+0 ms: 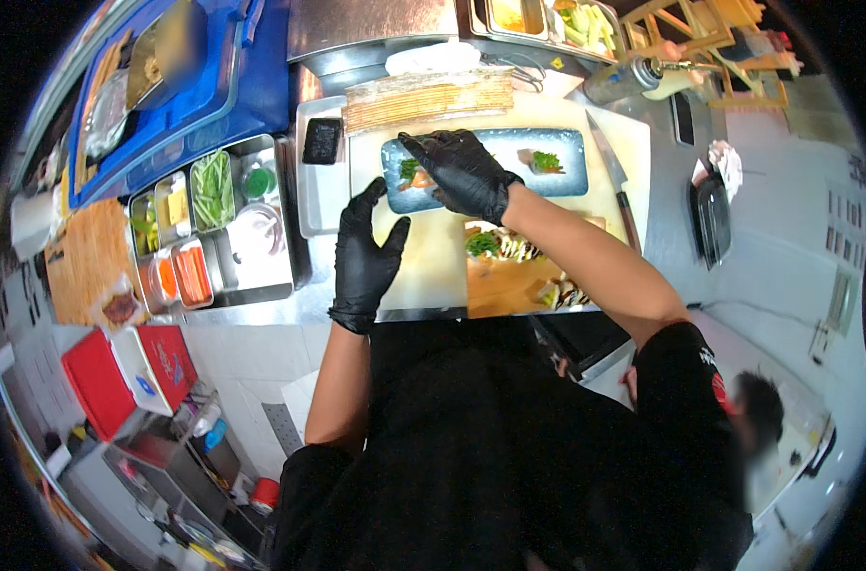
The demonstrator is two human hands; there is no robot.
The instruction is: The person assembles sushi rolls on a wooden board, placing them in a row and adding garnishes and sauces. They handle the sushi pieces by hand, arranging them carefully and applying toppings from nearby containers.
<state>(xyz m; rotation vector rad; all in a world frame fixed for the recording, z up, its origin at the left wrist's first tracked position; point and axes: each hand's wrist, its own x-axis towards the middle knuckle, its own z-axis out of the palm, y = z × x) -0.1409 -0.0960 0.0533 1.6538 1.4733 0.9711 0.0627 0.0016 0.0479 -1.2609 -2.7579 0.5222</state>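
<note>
My right hand (pixel 466 176), in a black glove, reaches over a blue-grey rectangular plate (pixel 570 152). Its fingers are drawn together above the plate's left part, and anything between them is hidden. Beside them, a piece of food topped with green garnish (pixel 411 171) partly shows. Another green-topped piece (pixel 546 163) sits toward the plate's right end. My left hand (pixel 367 262), gloved too, hovers by the plate's lower left corner with thumb and fingers apart, holding nothing. Under my right forearm lies a wooden board (pixel 495 285) bearing food with green garnish and white drizzle.
A white cutting board (pixel 418 257) lies beneath the plate. A knife (pixel 608 157) rests at its right, a bamboo mat (pixel 428 100) at its far side. Cut vegetables fill a metal tray (pixel 285 219) on the left. A torch (pixel 623 82) stands far right. Another person (pixel 761 409) is behind at right.
</note>
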